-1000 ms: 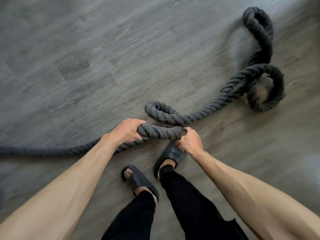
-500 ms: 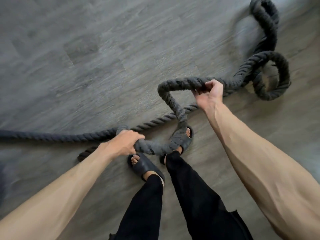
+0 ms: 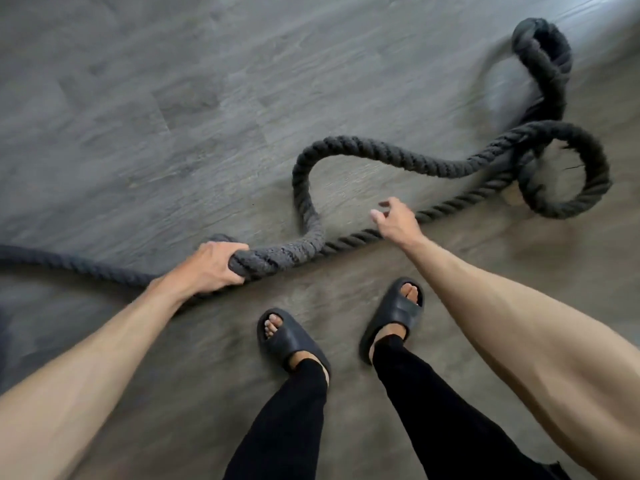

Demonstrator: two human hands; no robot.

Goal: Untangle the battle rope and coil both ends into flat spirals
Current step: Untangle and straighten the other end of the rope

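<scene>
On the grey floor (image 3: 173, 98), the left grip (image 3: 211, 268) curls round the battle rope (image 3: 349, 147). The right grip (image 3: 398, 225) hovers spread, holding nothing.

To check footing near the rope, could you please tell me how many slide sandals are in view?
2. The left slide is at bottom centre; the right slide stands slightly farther forward. Both are on the floor, clear of the battle rope.

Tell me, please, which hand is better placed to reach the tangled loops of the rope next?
Probably the right. The right hand is open, holds nothing, and lies on the side of the loops. The left hand grips the rope far from them.
</scene>
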